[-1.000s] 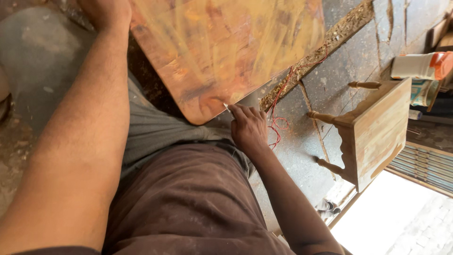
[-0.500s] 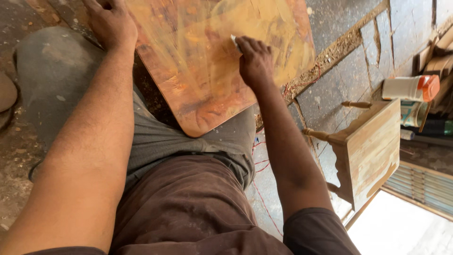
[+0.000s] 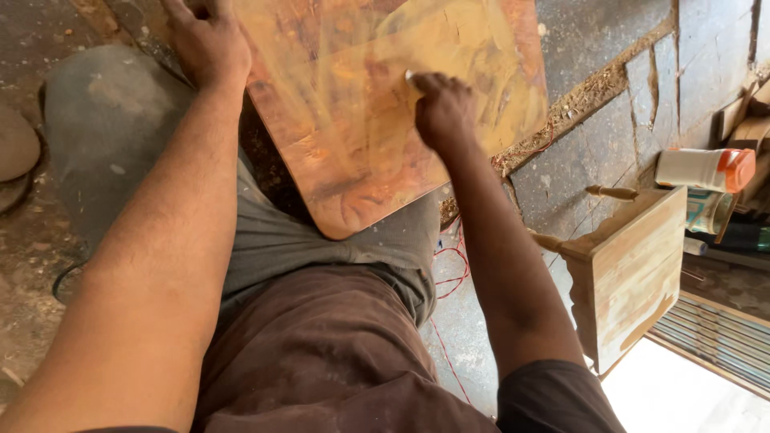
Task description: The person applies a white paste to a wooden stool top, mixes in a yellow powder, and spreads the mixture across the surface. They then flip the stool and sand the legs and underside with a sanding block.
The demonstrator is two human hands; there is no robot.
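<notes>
1. Fingers (image 3: 433, 90) of the right hand (image 3: 443, 112) clenching a small pale scrap, perhaps abrasive paper (image 3: 410, 78), and pressing it on the wooden board (image 3: 385, 120).
2. Having climbed from the board's rounded lower corner a second ago to its upper middle now; judging by that, rubbing strokes sweeping across the yellowish smeared face.
3. Left hand (image 3: 207, 40) curling over the board's upper left edge, fingers gripping the wood, steadying as before.
4. Board leaning tilted over the lap, resting against the grey trousers (image 3: 321, 240), above the dusty stone floor (image 3: 593, 48).
5. Lying close by: red wire (image 3: 453, 265) beside the knee, small wooden stool (image 3: 634, 273) tipped on its side, white bottle with orange cap (image 3: 706, 168) further right.
6. Nothing blocking the board's face; stool and wire crowding only the right elbow's side.
</notes>
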